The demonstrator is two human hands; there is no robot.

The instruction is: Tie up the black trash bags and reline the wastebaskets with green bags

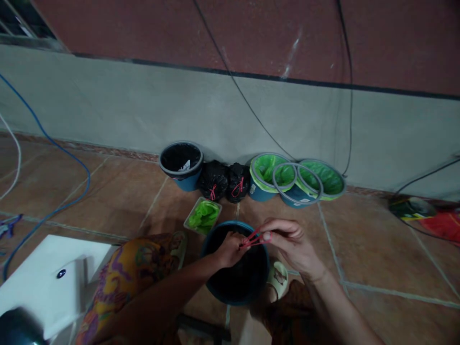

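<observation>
Over a dark blue bin point(235, 299) between my feet, my left hand point(230, 250) is closed around the red drawstring point(256, 241). My right hand point(292, 245) pinches the other end of the same drawstring between thumb and fingertips, a short way to the right. The strands stretch taut between the two hands. What the drawstring joins below my left hand is too dark to make out. Just behind the bin, a small tray point(187, 223) holds crumpled green plastic bags point(204, 216).
Along the wall stand a black-lined bin point(187, 184), two tied black bags point(214, 178) and two green-lined bins point(262, 193), with loose grey rings point(275, 179) lying across the latter. A white box-like object point(39, 273) and blue hose point(77, 155) are at left, a red bag point(442, 225) at right.
</observation>
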